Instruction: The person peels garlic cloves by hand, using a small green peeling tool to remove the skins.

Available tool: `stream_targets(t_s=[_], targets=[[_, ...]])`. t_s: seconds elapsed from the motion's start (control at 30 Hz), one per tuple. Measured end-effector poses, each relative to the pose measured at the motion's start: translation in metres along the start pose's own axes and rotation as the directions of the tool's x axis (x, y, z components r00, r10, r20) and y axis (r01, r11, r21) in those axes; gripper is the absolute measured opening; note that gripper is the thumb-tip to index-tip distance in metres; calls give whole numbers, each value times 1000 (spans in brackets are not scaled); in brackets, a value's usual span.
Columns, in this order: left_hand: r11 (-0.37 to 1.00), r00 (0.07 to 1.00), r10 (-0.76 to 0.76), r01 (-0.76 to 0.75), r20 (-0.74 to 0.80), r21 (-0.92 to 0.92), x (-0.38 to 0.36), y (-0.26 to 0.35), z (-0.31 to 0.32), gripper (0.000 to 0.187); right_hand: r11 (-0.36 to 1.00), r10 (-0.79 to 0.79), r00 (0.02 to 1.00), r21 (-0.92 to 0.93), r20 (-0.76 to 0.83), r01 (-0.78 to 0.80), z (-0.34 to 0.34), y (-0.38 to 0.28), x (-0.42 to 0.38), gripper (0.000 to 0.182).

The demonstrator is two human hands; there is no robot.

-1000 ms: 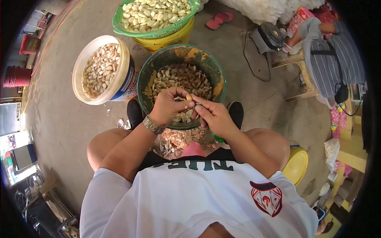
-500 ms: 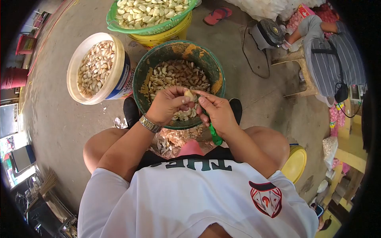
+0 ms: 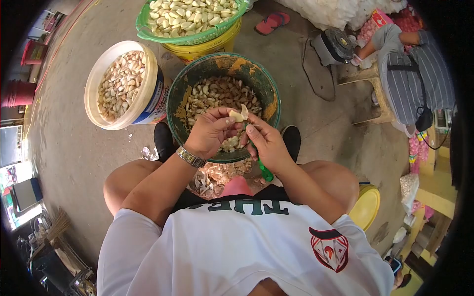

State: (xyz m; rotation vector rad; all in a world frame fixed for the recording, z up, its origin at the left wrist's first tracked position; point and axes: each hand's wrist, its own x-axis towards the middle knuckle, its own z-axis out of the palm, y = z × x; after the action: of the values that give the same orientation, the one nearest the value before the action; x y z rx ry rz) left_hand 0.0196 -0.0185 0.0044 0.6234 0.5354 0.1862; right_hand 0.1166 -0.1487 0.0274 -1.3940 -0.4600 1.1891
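Observation:
Above a green tub (image 3: pixel 174 106) of unpeeled garlic cloves, my left hand (image 3: pixel 210 132) pinches a pale garlic clove (image 3: pixel 236 117) between thumb and fingers. Close beside it, my right hand (image 3: pixel 266 143) is closed round a green-handled tool (image 3: pixel 265 170), whose handle sticks out below the fingers. A loose piece of skin (image 3: pixel 244 111) stands up from the clove, by the right fingertips. The tool's working end is too small to make out.
A white bucket (image 3: pixel 151 98) of unpeeled cloves stands left of the tub. Behind is a green basket (image 3: pixel 197 38) of peeled cloves on a yellow bucket (image 3: pixel 207 51). Garlic skins (image 3: pixel 219 175) lie below. At the right, a person (image 3: pixel 424 74) sits near a scale (image 3: pixel 335 45).
A piece of skin now stands away from the clove. My right hand and the green tool have shifted slightly down and left.

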Motion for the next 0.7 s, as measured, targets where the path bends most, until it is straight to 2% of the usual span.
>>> stream_targets(t_s=[0.2,0.27,0.4,0.47,0.57,0.7], targets=[[1000,998,-24,25,-59,8,-2,-4,2,16,999,16,994,-37,-106,-20,0,0,0,30],[998,992,2,7,-124,66,-2,-8,3,17,999,1,993,-45,-120,-7,0,1,-1,29],[990,986,15,9,-166,144,-3,-11,2,19,964,-159,982,-230,-105,131,-1,14,2,29],[989,992,20,-1,-125,150,-7,-7,9,20,944,-211,975,-273,-70,185,-1,17,3,30],[993,998,-41,47,-53,104,-7,-5,5,20,995,88,996,39,-14,-87,4,-5,-4,27],[992,992,-129,129,2,18,-4,5,-2,18,934,113,984,353,-139,-57,-5,-10,0,20]])
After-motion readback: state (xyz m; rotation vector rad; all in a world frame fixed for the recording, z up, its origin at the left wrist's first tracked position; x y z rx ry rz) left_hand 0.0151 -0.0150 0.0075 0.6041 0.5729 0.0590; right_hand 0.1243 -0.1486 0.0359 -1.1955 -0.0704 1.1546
